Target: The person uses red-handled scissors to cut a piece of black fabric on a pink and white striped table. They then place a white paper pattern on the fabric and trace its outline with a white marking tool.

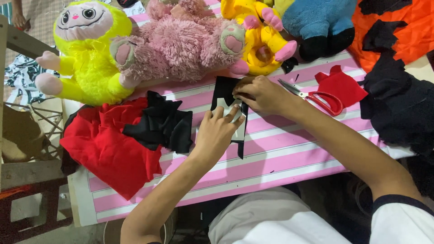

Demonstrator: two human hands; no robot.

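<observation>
While the left hand (217, 131) presses flat, fingers spread, the right hand (262, 94) pinches black fabric (224, 90).

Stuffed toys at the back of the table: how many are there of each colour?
Neon yellow-green plush toy with a pale face: 1
Shaggy pink plush toy with grey paws: 1
Bright yellow plush toy with pink feet: 1
Blue plush toy with a black part, cut off by the picture's top edge: 1
Total: 4

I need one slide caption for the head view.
Left hand and right hand press a pale template onto black fabric.
</observation>
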